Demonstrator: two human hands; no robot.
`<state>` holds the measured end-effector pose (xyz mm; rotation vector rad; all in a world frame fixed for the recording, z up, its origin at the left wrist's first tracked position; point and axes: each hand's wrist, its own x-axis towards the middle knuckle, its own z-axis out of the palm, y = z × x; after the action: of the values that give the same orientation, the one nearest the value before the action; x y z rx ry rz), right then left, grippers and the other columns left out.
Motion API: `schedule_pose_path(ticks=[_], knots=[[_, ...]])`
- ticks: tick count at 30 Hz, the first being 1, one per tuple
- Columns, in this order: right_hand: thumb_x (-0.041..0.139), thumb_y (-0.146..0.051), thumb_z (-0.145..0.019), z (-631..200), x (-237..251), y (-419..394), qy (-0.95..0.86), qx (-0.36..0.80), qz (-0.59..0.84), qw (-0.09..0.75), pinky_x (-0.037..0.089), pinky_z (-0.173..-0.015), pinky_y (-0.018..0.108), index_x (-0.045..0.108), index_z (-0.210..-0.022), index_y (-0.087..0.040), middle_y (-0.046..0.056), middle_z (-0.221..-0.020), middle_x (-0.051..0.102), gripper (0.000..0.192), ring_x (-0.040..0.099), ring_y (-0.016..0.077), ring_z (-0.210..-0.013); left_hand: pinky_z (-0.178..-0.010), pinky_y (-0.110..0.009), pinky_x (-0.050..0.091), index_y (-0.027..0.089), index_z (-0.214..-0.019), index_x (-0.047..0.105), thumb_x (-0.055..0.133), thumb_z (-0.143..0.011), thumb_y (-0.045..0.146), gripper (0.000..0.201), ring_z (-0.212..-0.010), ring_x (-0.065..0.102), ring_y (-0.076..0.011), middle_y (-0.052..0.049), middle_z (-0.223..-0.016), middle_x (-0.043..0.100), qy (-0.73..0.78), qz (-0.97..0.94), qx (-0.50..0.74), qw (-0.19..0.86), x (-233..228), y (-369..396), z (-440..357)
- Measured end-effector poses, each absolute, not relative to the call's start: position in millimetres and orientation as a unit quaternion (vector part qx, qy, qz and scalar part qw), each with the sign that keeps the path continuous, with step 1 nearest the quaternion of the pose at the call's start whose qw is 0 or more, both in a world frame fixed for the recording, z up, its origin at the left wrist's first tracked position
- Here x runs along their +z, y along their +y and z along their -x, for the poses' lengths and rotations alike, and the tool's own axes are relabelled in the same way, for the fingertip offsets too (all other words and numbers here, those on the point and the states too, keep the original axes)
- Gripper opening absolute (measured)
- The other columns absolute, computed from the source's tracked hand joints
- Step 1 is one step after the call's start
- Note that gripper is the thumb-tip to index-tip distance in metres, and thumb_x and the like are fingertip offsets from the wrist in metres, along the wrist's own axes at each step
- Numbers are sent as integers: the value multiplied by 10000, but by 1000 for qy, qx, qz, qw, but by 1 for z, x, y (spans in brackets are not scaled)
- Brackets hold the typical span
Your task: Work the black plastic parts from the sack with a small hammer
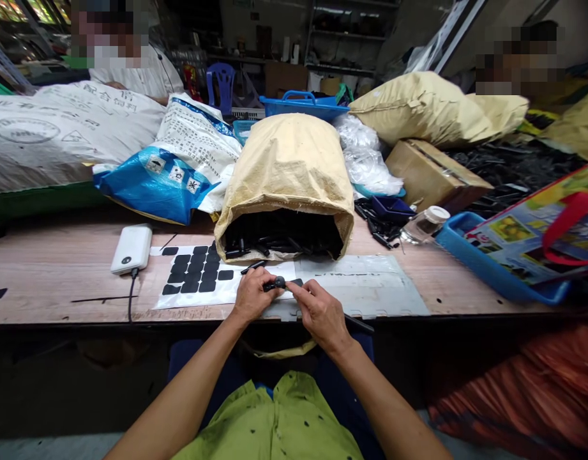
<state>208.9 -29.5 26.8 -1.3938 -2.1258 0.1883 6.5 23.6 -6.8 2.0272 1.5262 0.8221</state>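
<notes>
My left hand point(254, 295) pinches a small black part with a rounded end point(279, 282) just above the table's front edge. Reaching in from the right, my right hand point(318, 313) puts its index fingertip against that part; its other fingers are curled. A black rod point(359, 324) sticks out beside the right wrist past the table edge and seems held in that palm, though the grip is hidden. Beyond both hands, a tan woven sack point(288, 160) lies with its mouth facing me, full of black plastic pieces point(284, 241). Another black piece point(253, 267) lies near my left fingers.
A white sheet with black rounded stickers point(195, 271) lies left of my hands, near a white power bank point(131, 248) with a cable. On the right stand a clear jar point(424, 225) and a blue basket point(504, 271). Filled sacks point(64, 134) line the back; two people sit beyond.
</notes>
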Motion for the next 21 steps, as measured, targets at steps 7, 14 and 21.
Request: schedule_pose_path(ticks=[7,14,21], knots=[[469,-230,-1048,-220,29,-34,-764,65,553,327,504,-723,246,646,-1376,-321,50,-932,646,384,641,169,-833,-861,-376,445,284,-936,782,787,-796,293,140,-928,577,-227,-14,-913,687,556,-732,310,245,-6,23,-8],[476,-269,-1053,-234,27,-29,-758,71,560,327,511,-748,245,655,-1351,-308,42,-967,666,350,664,168,-864,-868,-376,450,278,-941,778,789,-787,299,156,-938,588,-230,-13,-922,696,557,-731,312,241,-7,23,-8],[520,-251,-1025,-279,15,12,-792,-8,542,280,492,-763,301,724,-1217,-282,49,-934,663,282,619,198,-874,-840,-374,445,259,-935,744,787,-782,316,168,-928,576,-239,-20,-918,677,561,-746,291,210,-1,19,-10]])
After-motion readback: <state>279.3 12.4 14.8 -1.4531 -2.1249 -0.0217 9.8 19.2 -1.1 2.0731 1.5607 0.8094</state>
